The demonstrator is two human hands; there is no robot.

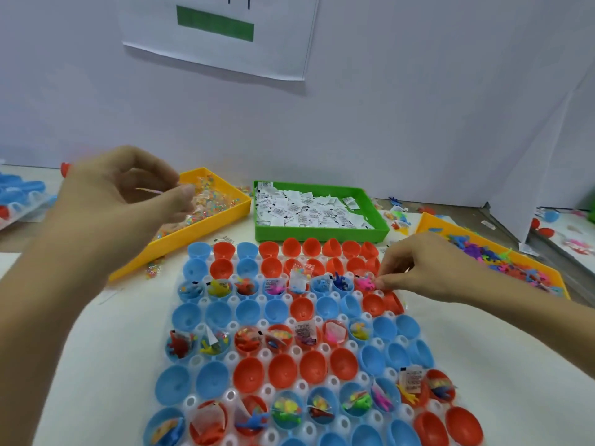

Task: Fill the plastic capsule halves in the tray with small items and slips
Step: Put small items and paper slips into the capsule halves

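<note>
The clear plastic tray [206, 410] of red and blue capsule halves [314, 366] fills the lower centre. At middle right, the right hand [415, 272] pinches a pink item [365, 282] over one half. Upper left, the left hand [128, 194] is curled round a small packet [149, 190] near the yellow bead bin [180, 243].

Packing bench: sorted parts bins [322, 233]

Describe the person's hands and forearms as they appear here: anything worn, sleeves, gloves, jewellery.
Both are bare. The left hand and right hand have no gloves, and no rings show on the visible fingers. Both forearms are uncovered to the frame edge, with no sleeve, watch or bracelet in view. Fingernails look short and unpainted, though the left hand is slightly motion-blurred.
</note>
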